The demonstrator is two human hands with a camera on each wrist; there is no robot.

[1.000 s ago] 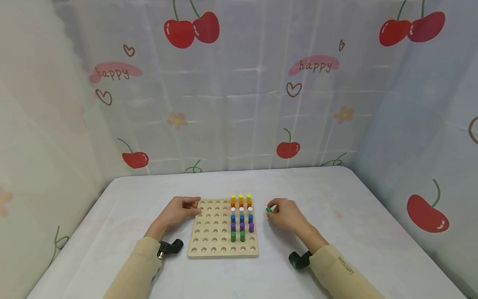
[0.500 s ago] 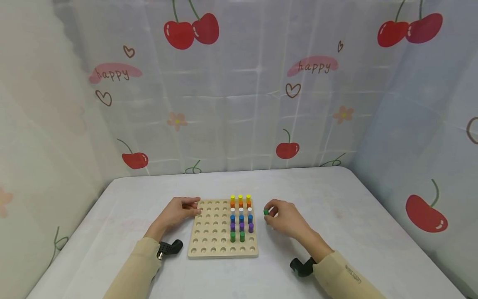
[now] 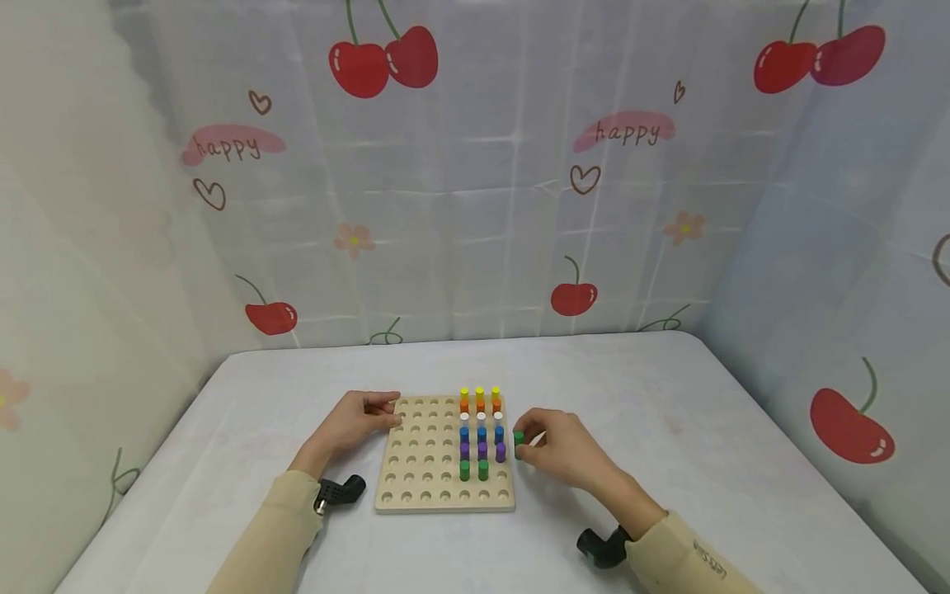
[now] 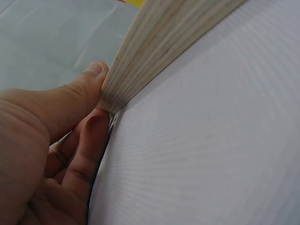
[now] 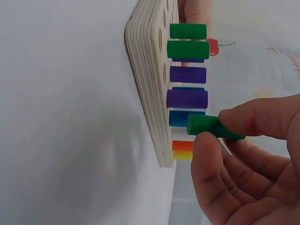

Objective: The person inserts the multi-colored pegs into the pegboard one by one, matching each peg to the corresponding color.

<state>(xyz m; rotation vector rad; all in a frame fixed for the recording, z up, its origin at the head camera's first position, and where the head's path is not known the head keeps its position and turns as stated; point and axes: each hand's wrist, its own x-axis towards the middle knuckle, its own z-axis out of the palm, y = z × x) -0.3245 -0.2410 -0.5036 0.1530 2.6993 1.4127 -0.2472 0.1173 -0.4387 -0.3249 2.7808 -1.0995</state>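
My right hand (image 3: 560,445) pinches a green peg (image 5: 204,125) between thumb and fingers, just right of a wooden pegboard (image 3: 426,460) in the head view. In the right wrist view that peg is held above the table, close to the blue and purple pegs in the board. The left hand (image 3: 355,422) grips the pegboard's far left corner, its thumb and a finger against the wood in the left wrist view. Three columns of pegs stand upright on the board's right side: yellow, orange, white, blue, purple (image 3: 500,453), with two green pegs (image 3: 483,470) in the row nearer me.
A white cloth (image 3: 638,412) covers the table around the board. Cherry-printed curtains (image 3: 475,206) rise behind and at both sides. Each wrist wears a black camera (image 3: 604,547). The board's left columns and front row show bare holes.
My right hand has moved left and slightly nearer me, to the pegboard's right edge. The green peg in it has turned from slanted to upright. The left hand stays put.
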